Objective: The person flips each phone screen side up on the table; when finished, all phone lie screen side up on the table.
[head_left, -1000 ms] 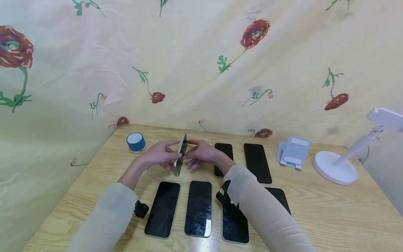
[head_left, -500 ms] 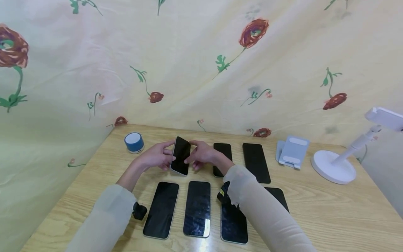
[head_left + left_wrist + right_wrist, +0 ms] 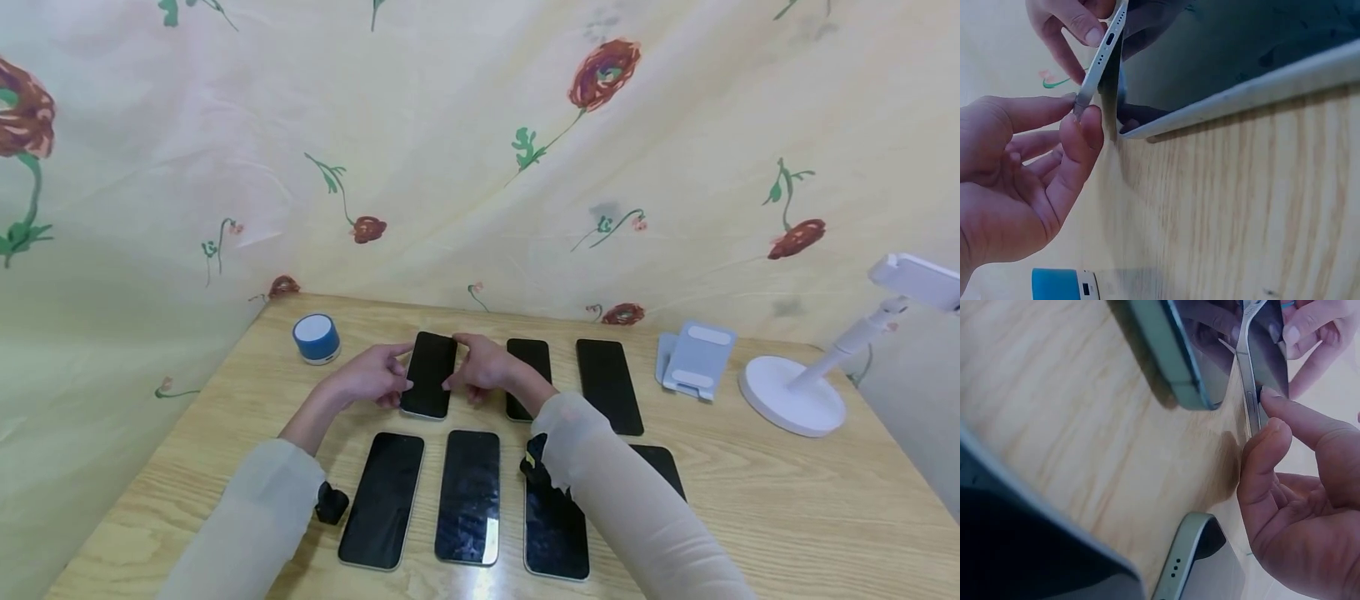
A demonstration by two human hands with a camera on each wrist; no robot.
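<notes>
A smartphone [image 3: 429, 375] with a dark screen facing up lies between my two hands at the back left of the wooden table. My left hand [image 3: 373, 375] pinches its left edge between thumb and fingers; the left wrist view shows the phone's end [image 3: 1109, 45] with its port. From the right side, my right hand [image 3: 486, 367] pinches the opposite edge, with the phone's metal rim [image 3: 1247, 381] visible in the right wrist view. The phone is low over the tabletop; whether it touches fully I cannot tell.
Nearest me lie phones in a row: a left one [image 3: 382, 500], a middle one [image 3: 468, 497] and a right one [image 3: 557, 533], partly under my arm. Others [image 3: 611, 386] lie behind. A blue speaker [image 3: 317, 339], a folding stand [image 3: 699, 362] and a white stand [image 3: 795, 398] flank them.
The phone in my hands, earlier on its edge with its side towards me, has turned and been lowered so its screen faces up. Both hands still hold it.
</notes>
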